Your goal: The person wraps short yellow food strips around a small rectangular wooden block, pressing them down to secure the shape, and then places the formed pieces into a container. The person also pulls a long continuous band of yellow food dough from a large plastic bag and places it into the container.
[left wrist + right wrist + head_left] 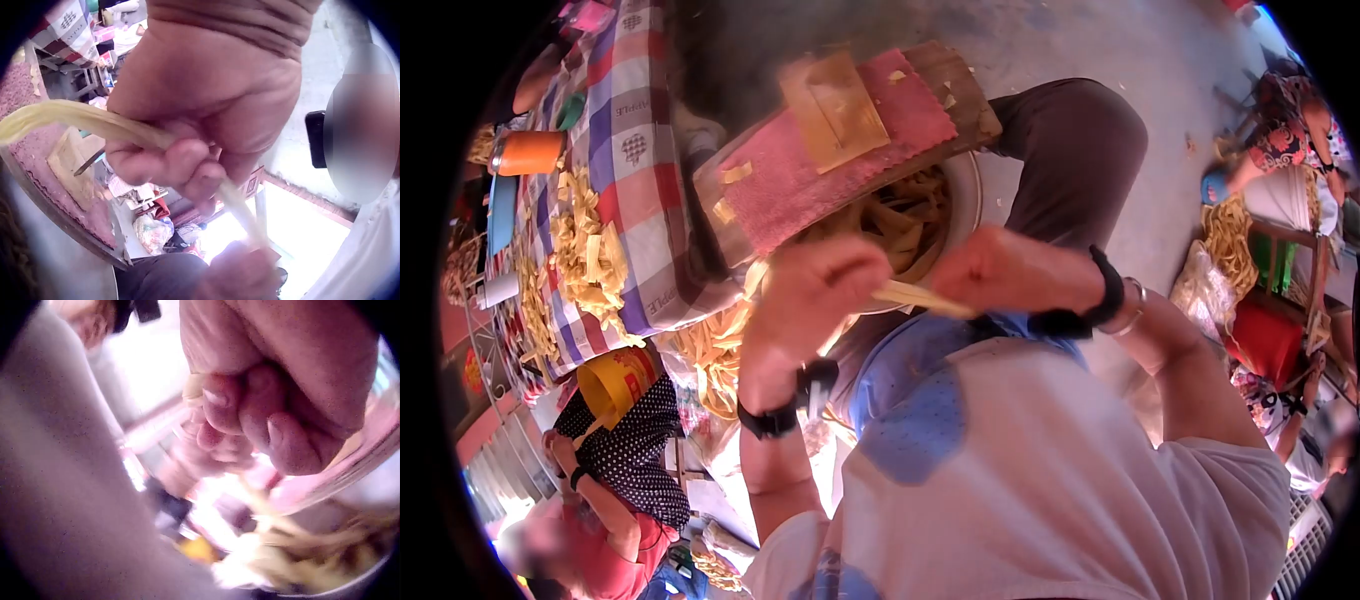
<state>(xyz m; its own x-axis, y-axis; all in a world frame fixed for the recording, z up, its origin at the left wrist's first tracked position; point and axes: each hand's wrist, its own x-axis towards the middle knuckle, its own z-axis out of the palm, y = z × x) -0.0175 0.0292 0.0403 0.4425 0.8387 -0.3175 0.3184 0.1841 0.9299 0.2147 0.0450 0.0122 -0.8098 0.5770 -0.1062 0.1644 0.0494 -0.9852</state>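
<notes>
A pale yellow, flexible strip (920,297) runs between the two hands over the person's lap. My left hand (815,290) grips it with curled fingers, and a long end (81,119) sticks out past that hand in the left wrist view. My right hand (1000,270) holds the other end, its fingers curled in tightly in the right wrist view. Ahead of the hands, a wooden board (975,110) covered with pink cloth (765,205) lies across a round tub (973,190) of similar strips. On the cloth rests a flat wooden block (835,110) with a narrow slot.
To the left stands a table with a checked cloth (640,200), holding a pile of strips (590,260) and an orange container (530,152). More strips (715,350) hang beside its corner. Another person (615,500) sits at lower left; others are at far right.
</notes>
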